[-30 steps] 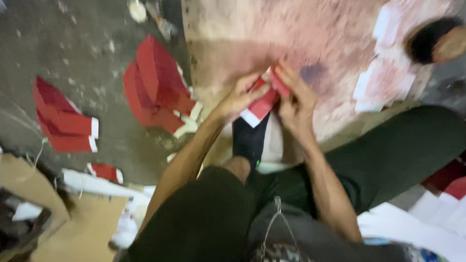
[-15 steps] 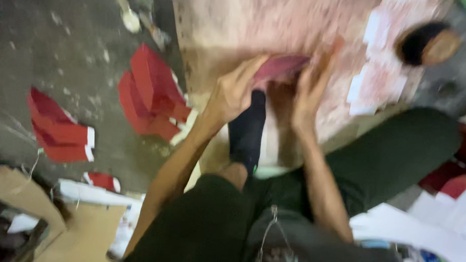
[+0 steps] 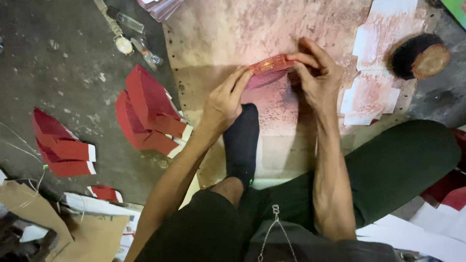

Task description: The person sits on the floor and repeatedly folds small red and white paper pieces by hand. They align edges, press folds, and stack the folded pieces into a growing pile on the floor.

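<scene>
Head view: the red strip [image 3: 269,65] is held level between both hands above the stained board [image 3: 215,37]. The left hand [image 3: 224,102] pinches its left end between thumb and fingertips [image 3: 241,77]; the right hand [image 3: 317,72] grips its right end, index finger curled over the top edge and thumb under it. The strip spans the gap between the two sets of fingers, its shadow on the board just below. Both forearms extend forward from the body, wrists bent slightly inward; the left hand sits nearer the body than the right. A foot in a black sock [image 3: 241,141] rests on the board just below the left hand. Red folded pieces [image 3: 148,110] lie well left of the left fingers; white cut-outs [image 3: 371,94] lie just right of the right hand, a round dark pad [image 3: 419,55] beyond them. Compared with half a second ago, the hands have spread apart and the strip now shows as a narrow, edge-on band.
</scene>
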